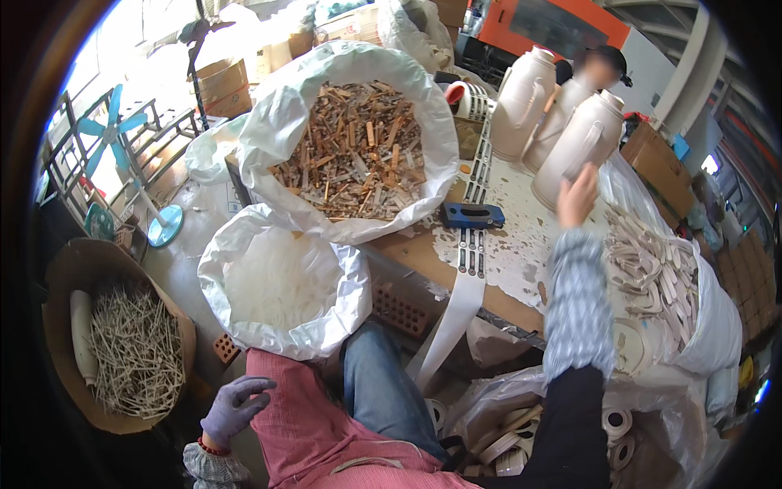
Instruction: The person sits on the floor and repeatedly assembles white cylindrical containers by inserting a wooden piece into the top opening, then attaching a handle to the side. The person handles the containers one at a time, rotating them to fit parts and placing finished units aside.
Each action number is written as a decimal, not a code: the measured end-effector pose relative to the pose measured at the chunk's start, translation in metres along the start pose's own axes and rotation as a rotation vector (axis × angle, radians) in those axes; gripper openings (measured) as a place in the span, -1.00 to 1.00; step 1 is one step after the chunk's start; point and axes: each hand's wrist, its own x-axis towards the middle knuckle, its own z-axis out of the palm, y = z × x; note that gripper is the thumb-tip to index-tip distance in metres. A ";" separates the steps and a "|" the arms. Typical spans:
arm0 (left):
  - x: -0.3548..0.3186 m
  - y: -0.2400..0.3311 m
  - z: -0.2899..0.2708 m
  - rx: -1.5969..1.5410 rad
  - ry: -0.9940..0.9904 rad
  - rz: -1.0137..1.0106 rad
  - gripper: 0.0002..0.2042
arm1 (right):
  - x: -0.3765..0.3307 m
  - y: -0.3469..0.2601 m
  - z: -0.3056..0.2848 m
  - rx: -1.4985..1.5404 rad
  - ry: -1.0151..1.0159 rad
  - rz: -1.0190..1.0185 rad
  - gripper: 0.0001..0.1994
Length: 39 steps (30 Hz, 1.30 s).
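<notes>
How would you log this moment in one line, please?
Right hand: at nearest cream jug, contact unclear | Left hand: gloved, no held item visible, beside pink cloth | Table: blue tool across patterned strip

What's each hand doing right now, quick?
Left hand: open, fingers loosely bent, holding nothing I can see.
Right hand: at the nearest cream jug; blurred, so gripping or not can't be told.
</notes>
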 end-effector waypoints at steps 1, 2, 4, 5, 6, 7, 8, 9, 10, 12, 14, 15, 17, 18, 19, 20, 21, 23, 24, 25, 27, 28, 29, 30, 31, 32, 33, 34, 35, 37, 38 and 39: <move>-0.001 -0.016 -0.005 -0.088 0.061 -0.006 -0.76 | -0.035 -0.012 0.008 0.152 0.027 -0.253 -0.45; -0.007 -0.038 -0.011 -0.181 0.137 -0.023 -0.77 | -0.077 -0.043 0.001 0.489 -0.291 -0.225 -0.59; -0.026 -0.098 -0.031 -0.167 0.363 -0.055 -0.78 | -0.136 -0.091 -0.025 0.573 -0.549 -0.448 -0.75; -0.041 -0.140 -0.043 -0.159 0.483 -0.068 -0.77 | -0.157 -0.097 -0.018 0.562 -0.556 -0.432 -0.76; -0.071 -0.188 -0.055 -0.147 0.622 -0.097 -0.77 | -0.167 -0.101 -0.006 0.666 -0.543 -0.318 -0.76; -0.111 -0.237 -0.066 -0.136 0.748 -0.181 -0.77 | -0.169 -0.101 0.001 0.648 -0.530 -0.350 -0.76; -0.151 -0.287 -0.068 -0.129 0.874 -0.273 -0.77 | -0.167 -0.085 0.018 0.626 -0.550 -0.398 -0.76; -0.206 -0.332 -0.060 -0.063 0.998 -0.401 -0.78 | -0.166 -0.094 0.006 0.532 -0.597 -0.343 -0.75; -0.264 -0.365 -0.053 0.014 1.127 -0.535 -0.78 | -0.163 -0.085 0.004 0.581 -0.644 -0.282 -0.75; -0.358 -0.412 -0.011 0.052 1.366 -0.784 -0.80 | -0.151 -0.052 0.002 0.668 -0.783 -0.094 -0.67; -0.456 -0.456 0.045 0.435 1.165 -1.481 -0.83 | -0.148 -0.008 0.031 0.506 -0.731 -0.235 -0.66; -0.545 -0.449 0.071 0.574 0.839 -1.647 -0.82 | -0.168 -0.001 0.045 0.372 -0.804 -0.294 -0.67; -0.602 -0.442 0.132 0.399 0.731 -1.791 -0.74 | -0.173 -0.016 0.029 0.354 -0.832 -0.352 -0.73; -0.582 -0.436 0.174 0.116 0.976 -1.818 -0.63 | -0.154 -0.034 0.010 0.275 -0.766 -0.417 -0.74; -0.547 -0.424 0.187 0.084 0.992 -1.834 -0.53 | -0.140 -0.040 -0.007 0.186 -0.714 -0.460 -0.75; -0.525 -0.405 0.178 0.081 1.020 -1.867 -0.40 | -0.138 -0.048 -0.019 0.111 -0.687 -0.487 -0.76; -0.516 -0.397 0.171 0.187 1.008 -1.779 -0.34 | -0.138 -0.057 -0.023 0.139 -0.581 -0.567 -0.78; -0.489 -0.409 0.134 0.517 1.088 -1.569 -0.40 | -0.142 -0.070 -0.034 0.175 -0.361 -0.709 -0.82; -0.475 -0.420 0.106 0.663 1.072 -1.430 -0.42 | -0.140 -0.072 -0.034 0.209 -0.362 -0.738 -0.83; -0.469 -0.434 0.078 0.800 0.999 -1.291 -0.44 | -0.135 -0.076 -0.031 0.236 -0.362 -0.764 -0.83; -0.457 -0.462 0.031 0.695 0.926 -1.116 -0.39 | -0.139 -0.118 -0.052 0.384 -0.381 -0.827 -0.83; -0.454 -0.476 0.016 0.649 0.926 -1.056 -0.36 | -0.143 -0.139 -0.067 0.401 -0.429 -0.800 -0.85; -0.461 -0.491 0.015 0.539 0.859 -1.092 -0.32 | -0.150 -0.165 -0.087 0.440 -0.529 -0.730 -0.88; -0.513 -0.519 0.035 0.599 0.639 -1.371 -0.25 | -0.161 -0.195 -0.083 0.549 -0.586 -0.742 -0.92; -0.514 -0.527 0.034 0.608 0.496 -1.457 -0.28 | -0.164 -0.207 -0.104 0.588 -0.560 -0.716 -0.93; -0.499 -0.522 0.030 0.631 0.381 -1.488 -0.31 | -0.158 -0.197 -0.124 0.567 -0.518 -0.670 -0.91; -0.492 -0.508 0.024 0.674 0.267 -1.526 -0.33 | -0.155 -0.187 -0.142 0.573 -0.548 -0.561 -0.91; -0.483 -0.480 0.017 0.721 0.156 -1.556 -0.36 | -0.153 -0.177 -0.157 0.589 -0.585 -0.457 -0.90; -0.478 -0.442 0.014 0.760 0.042 -1.595 -0.38 | -0.156 -0.170 -0.157 0.625 -0.604 -0.414 -0.90; -0.468 -0.365 0.019 0.797 -0.169 -1.630 -0.43 | -0.174 -0.154 -0.140 0.711 -0.660 -0.321 -0.91; -0.460 -0.334 0.032 0.780 -0.259 -1.609 -0.45 | -0.186 -0.152 -0.128 0.766 -0.727 -0.292 -0.92; -0.452 -0.312 0.052 0.748 -0.324 -1.574 -0.47 | -0.198 -0.165 -0.125 0.829 -0.782 -0.293 -0.92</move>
